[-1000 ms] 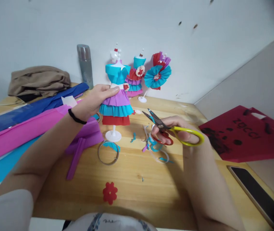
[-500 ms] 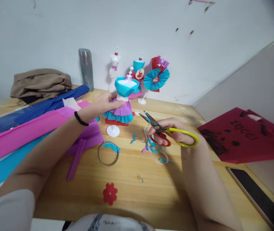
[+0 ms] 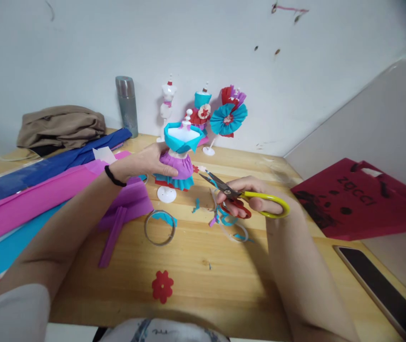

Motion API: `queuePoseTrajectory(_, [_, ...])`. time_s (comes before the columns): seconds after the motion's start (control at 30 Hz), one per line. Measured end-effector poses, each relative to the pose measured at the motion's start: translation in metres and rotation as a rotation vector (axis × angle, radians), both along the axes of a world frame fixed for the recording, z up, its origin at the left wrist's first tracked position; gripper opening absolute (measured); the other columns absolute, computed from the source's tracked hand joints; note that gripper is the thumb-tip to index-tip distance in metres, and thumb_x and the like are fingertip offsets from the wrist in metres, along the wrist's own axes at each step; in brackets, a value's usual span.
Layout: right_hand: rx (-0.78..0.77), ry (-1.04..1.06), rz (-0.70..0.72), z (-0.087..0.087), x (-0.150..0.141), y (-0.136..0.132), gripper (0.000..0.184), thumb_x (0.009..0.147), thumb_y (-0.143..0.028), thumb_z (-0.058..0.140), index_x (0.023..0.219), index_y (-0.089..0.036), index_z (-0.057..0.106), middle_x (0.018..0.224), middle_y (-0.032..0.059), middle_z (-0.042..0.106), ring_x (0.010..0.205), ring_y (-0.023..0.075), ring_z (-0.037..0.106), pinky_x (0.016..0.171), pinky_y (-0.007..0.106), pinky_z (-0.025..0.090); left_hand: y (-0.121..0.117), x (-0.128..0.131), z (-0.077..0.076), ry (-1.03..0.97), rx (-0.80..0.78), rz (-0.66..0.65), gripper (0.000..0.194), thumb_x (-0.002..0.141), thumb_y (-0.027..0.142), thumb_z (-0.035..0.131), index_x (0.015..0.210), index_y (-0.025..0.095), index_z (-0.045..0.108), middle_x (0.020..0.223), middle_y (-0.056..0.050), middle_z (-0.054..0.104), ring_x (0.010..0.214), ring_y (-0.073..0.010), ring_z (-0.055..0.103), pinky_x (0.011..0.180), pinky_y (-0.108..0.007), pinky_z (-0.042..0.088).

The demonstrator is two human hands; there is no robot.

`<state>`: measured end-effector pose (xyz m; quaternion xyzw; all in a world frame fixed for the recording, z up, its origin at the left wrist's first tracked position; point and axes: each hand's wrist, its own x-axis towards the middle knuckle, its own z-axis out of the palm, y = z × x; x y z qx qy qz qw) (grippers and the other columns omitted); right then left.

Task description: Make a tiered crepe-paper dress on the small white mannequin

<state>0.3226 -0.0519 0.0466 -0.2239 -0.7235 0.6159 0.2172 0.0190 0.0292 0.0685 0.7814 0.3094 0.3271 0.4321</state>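
My left hand (image 3: pixel 153 161) is wrapped round the waist of a small dress form (image 3: pixel 179 166), which wears a turquoise paper top and a layered purple, turquoise and red skirt. The form leans slightly towards me above its round white base. In my right hand (image 3: pixel 247 194) are scissors (image 3: pixel 227 191) with one yellow and one red handle loop. Their blades stand slightly apart, pointing at the skirt without touching it. Below the scissors lie paper scraps and a white ring of tape (image 3: pixel 236 236). A grey tape ring (image 3: pixel 160 228) and a red paper flower (image 3: pixel 162 286) lie nearer me.
Several other small dress forms, one with a turquoise paper rosette (image 3: pixel 228 119), stand by the wall. Crepe paper sheets (image 3: pixel 32 199) cover the left side, with a flask (image 3: pixel 127 107) and brown cloth (image 3: pixel 62 126) behind. On the right are a red bag (image 3: pixel 360 199) and a phone (image 3: pixel 377 285).
The dress form's upper part has tipped towards me and a little left, with my left hand lower on it. The scissors have shifted slightly left along with the whole view.
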Motion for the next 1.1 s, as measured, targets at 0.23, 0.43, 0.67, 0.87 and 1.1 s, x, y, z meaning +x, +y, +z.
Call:
queuePoseTrajectory(0.23, [-0.008,-0.041,0.023,0.002,0.0,-0.001,0.062,0.085,-0.065,0.066,0.118,-0.013,0.067,0.075,0.0009,0.06,0.054,0.0066,0.049,0.048,0.019,0.038,0.007,-0.01,-0.005,0.022,-0.003,-0.034,0.035,0.052,0.024,0.087,0.084,0.019,0.073,0.087,-0.003,0.074,0.09,-0.0239,0.071,0.077,-0.028,0.057])
queuePoseTrajectory(0.43, [0.007,-0.034,0.028,0.005,-0.005,-0.002,0.061,0.084,-0.066,0.067,0.113,-0.012,0.067,0.069,-0.0002,0.058,0.052,0.0076,0.048,0.045,0.019,0.037,0.002,-0.009,-0.007,0.05,-0.103,-0.011,0.04,0.057,0.031,0.085,0.094,0.019,0.073,0.091,-0.004,0.075,0.085,-0.0229,0.071,0.071,-0.029,0.057])
queuePoseTrajectory(0.67, [0.017,0.068,-0.041,-0.008,-0.006,-0.005,0.06,0.087,-0.064,0.065,0.117,-0.013,0.066,0.07,-0.0005,0.059,0.05,0.007,0.048,0.044,0.018,0.04,0.008,-0.026,0.01,0.018,-0.033,-0.149,0.037,0.055,0.025,0.085,0.09,0.021,0.073,0.089,-0.004,0.073,0.098,-0.0227,0.07,0.086,-0.028,0.054])
queuePoseTrajectory(0.87, [0.038,0.004,-0.082,-0.001,-0.012,-0.01,0.058,0.089,-0.064,0.062,0.111,-0.01,0.066,0.069,0.0014,0.062,0.052,0.0093,0.054,0.045,0.02,0.043,-0.027,-0.048,0.052,0.074,0.18,0.542,0.025,0.071,0.022,0.075,0.092,0.01,0.074,0.082,-0.005,0.072,0.077,-0.0143,0.063,0.074,-0.025,0.049])
queuePoseTrajectory(1.1, [0.019,-0.032,-0.229,0.014,-0.025,-0.03,0.065,0.087,-0.071,0.059,0.107,-0.009,0.065,0.07,0.0044,0.066,0.054,0.0119,0.059,0.045,0.021,0.048,-0.086,-0.016,0.05,0.173,0.352,0.213,0.025,0.074,0.035,0.073,0.057,0.017,0.07,0.047,0.003,0.058,0.045,-0.0068,0.043,0.045,-0.02,0.027])
